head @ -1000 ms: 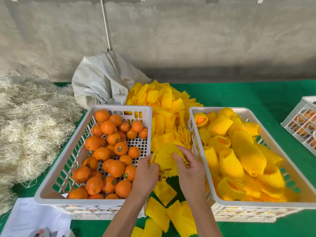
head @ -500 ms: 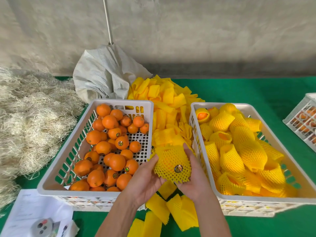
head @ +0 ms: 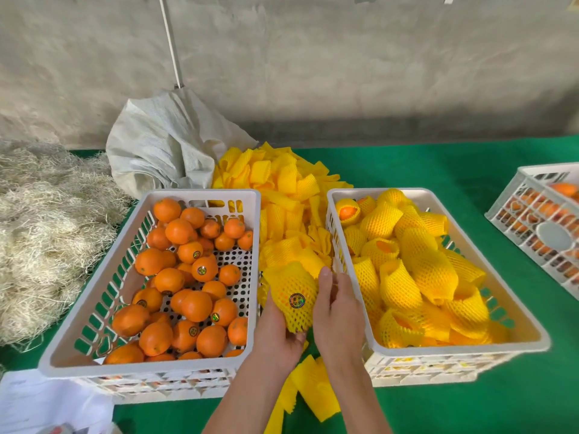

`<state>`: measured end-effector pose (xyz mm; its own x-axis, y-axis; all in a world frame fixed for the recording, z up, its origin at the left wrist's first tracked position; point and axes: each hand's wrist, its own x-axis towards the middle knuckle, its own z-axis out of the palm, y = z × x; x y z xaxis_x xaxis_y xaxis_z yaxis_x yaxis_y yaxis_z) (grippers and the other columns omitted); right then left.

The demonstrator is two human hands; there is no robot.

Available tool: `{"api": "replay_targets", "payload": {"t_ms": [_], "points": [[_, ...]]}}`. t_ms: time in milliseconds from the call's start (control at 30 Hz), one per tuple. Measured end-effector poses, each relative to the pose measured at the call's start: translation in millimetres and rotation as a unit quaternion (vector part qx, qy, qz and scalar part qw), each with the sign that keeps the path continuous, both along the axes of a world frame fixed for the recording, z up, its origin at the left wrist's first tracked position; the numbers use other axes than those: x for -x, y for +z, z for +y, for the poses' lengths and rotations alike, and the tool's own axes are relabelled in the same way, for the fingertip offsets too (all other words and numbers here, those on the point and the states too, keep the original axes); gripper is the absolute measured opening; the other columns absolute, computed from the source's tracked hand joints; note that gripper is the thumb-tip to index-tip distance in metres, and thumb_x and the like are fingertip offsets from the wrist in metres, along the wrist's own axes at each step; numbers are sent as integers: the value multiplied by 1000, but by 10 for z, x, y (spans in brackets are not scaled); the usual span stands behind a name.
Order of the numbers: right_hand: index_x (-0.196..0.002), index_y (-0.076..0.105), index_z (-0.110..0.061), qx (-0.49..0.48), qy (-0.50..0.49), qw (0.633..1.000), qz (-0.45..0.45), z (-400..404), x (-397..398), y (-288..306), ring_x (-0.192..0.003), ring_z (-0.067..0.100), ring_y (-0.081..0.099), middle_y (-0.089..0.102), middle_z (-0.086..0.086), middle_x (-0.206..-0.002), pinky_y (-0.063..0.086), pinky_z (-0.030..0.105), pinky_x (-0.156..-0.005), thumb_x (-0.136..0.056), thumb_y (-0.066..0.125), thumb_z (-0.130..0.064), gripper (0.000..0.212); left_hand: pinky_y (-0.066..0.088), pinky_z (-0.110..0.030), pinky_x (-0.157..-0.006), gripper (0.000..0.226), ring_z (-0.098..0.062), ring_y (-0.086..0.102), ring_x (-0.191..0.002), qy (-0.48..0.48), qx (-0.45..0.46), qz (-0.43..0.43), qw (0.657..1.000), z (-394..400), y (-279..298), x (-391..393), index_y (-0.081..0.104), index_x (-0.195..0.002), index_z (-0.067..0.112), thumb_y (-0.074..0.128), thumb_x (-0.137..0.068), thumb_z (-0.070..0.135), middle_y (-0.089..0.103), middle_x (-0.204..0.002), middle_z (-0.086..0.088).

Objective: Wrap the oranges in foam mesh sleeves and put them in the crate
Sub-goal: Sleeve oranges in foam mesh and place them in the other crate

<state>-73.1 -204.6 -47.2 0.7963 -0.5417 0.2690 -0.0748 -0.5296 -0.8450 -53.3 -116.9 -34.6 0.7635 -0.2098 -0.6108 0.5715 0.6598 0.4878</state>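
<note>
Your left hand (head: pixel 277 332) cups the wrapped orange (head: pixel 293 300) from below at the lower middle of the frame, fingers curled up around its underside. The orange sits inside a yellow foam sleeve, with a round sticker showing through the mesh on its front. Your right hand (head: pixel 336 311) stands just beside it on the right, fingers loosely bent and the fingertips touching the sleeve's upper right edge; you cannot tell from here whether they pinch the mesh or only rest against it.

The orange hangs over the gap between two white crates. The left crate (head: pixel 200 193), at the lower left of centre, holds a heap of bare oranges (head: pixel 188 296), several with small stickers. The right crate (head: pixel 438 347), at the lower right of centre, is piled with sleeved oranges (head: pixel 416 267); a few show orange skin at their open ends.

Between and behind the crates lies a pile of empty sleeves (head: pixel 282 183), running from the middle of the frame down under your wrists. A crumpled white sack (head: pixel 163 142) sits at the upper left of centre against the grey wall. Pale straw (head: pixel 47 233) fills the left edge. A third crate (head: pixel 539 220) with fruit stands at the right edge, all on a green cloth (head: pixel 438 164). White paper (head: pixel 40 402) lies in the lower left corner.
</note>
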Motion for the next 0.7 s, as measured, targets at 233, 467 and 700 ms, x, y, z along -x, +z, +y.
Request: {"api": "replay_targets", "payload": {"t_ms": [233, 467, 700], "points": [[-142, 43, -43, -68, 17, 997, -18, -487, 158, 58, -115, -8, 54, 47, -32, -132, 49, 13, -81, -95, 51, -71, 54, 60, -39, -86, 24, -27, 71, -108, -50, -127, -110, 985, -386, 248, -244, 69, -122, 17, 61, -104, 30, 76, -117, -8], [-161, 24, -26, -108, -22, 993, -42, -1018, 105, 140, -131, 4, 51, 44, -5, -157, 47, 6, -89, -98, 63, -45, 77, 55, -39, -102, 31, -28, 67, -121, -150, -124, -250, 949, -1116, 473, -427, 61, -135, 11, 57, -105, 15, 70, -130, -11], [-151, 45, -20, -63, 14, 997, -48, -1151, -8, 4, -138, 12, 49, 38, -3, -160, 50, 27, -107, -101, 65, -24, 54, 45, -47, -115, 47, -25, 54, -136, -153, -309, -285, 894, -1123, 344, -660, 56, -145, 13, 66, -100, 11, 57, -147, -7]]}}
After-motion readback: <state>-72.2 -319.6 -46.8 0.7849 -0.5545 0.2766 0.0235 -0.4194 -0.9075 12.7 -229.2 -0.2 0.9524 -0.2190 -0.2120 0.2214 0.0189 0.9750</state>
